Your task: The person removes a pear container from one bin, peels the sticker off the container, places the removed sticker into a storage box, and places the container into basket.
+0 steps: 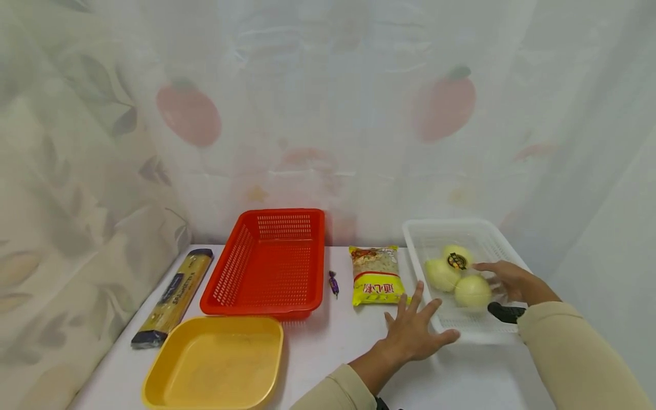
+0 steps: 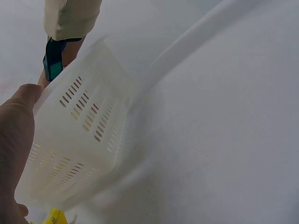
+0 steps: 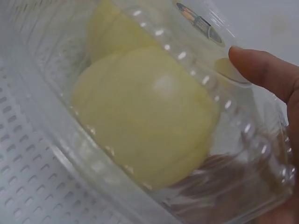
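Note:
My right hand (image 1: 514,282) reaches into a white perforated basket (image 1: 421,242) and grips the side of a clear plastic clamshell box (image 3: 93,158). Its thumb lies on the lid, near a dark round sticker (image 1: 456,261), and the fingers show through the plastic from beneath. Inside the box are several pale yellow round fruits (image 3: 145,112); their exact kind is unclear. My left hand (image 1: 414,330) is spread with straight fingers at the basket's near left corner. In the left wrist view its thumb lies by the basket's rim; firm contact is hard to tell.
A yellow bag of pasta (image 1: 376,276) lies beyond the left hand, beside a small purple wrapped candy (image 1: 333,283). A red basket (image 1: 324,256) stands left of these, with a yellow tub (image 1: 279,353) before it. A spaghetti pack (image 1: 176,296) lies far left. Curtains hang behind.

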Available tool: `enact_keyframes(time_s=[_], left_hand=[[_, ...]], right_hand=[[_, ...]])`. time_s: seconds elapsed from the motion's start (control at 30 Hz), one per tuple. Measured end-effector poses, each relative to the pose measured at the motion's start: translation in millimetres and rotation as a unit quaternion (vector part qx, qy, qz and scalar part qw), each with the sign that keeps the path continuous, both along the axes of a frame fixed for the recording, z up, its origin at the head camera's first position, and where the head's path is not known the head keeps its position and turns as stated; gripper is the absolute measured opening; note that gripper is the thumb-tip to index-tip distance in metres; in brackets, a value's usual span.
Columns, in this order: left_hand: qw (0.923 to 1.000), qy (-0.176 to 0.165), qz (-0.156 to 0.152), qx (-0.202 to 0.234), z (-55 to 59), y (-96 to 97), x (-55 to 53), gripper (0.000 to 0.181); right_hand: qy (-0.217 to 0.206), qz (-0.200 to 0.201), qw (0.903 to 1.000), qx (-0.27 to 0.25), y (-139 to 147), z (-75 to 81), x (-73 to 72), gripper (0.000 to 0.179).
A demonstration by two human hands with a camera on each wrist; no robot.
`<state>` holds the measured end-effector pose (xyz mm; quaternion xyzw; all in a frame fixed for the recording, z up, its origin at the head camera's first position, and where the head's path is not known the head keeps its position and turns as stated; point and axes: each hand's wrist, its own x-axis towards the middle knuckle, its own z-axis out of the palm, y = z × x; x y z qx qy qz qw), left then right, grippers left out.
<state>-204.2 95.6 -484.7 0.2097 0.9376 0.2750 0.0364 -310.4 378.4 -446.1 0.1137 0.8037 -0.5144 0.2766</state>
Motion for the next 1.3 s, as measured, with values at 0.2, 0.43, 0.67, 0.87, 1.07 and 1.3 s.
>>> enact_keyframes(time_s=[0.2, 0.43, 0.67, 0.87, 1.07, 1.3], left_hand=[[1.0000, 0.009, 0.000, -0.004, 1.0, 1.0, -0.3, 0.072], [0.9999, 0.010, -0.001, 0.001, 1.0, 1.7, -1.6, 0.071], [1.0000, 0.002, -0.001, 0.006, 2.1, 2.1, -1.2, 0.072], [0.9999, 0.010, 0.008, 0.000, 1.3, 2.0, -0.1, 0.071], [0.9999, 0.005, 0.010, 0.005, -1.4, 2.3, 0.2, 0.072], [0.9998, -0.005, 0.011, 0.015, -2.0, 2.3, 0.1, 0.072]], right_hand=[[0.014, -0.008, 0.9992, -0.036, 2, 3.6, 0.4, 0.102], [0.033, -0.018, 0.9979, -0.053, 1, 8.2, 0.3, 0.101], [0.040, -0.061, 0.9932, -0.091, 5, 15.7, 3.9, 0.099], [0.048, -0.063, 0.9925, -0.093, 9, 21.0, 7.3, 0.098], [0.054, -0.059, 0.9915, -0.102, 8, 25.3, 11.8, 0.098], [0.064, -0.061, 0.9898, -0.111, 12, 32.8, 18.6, 0.099]])
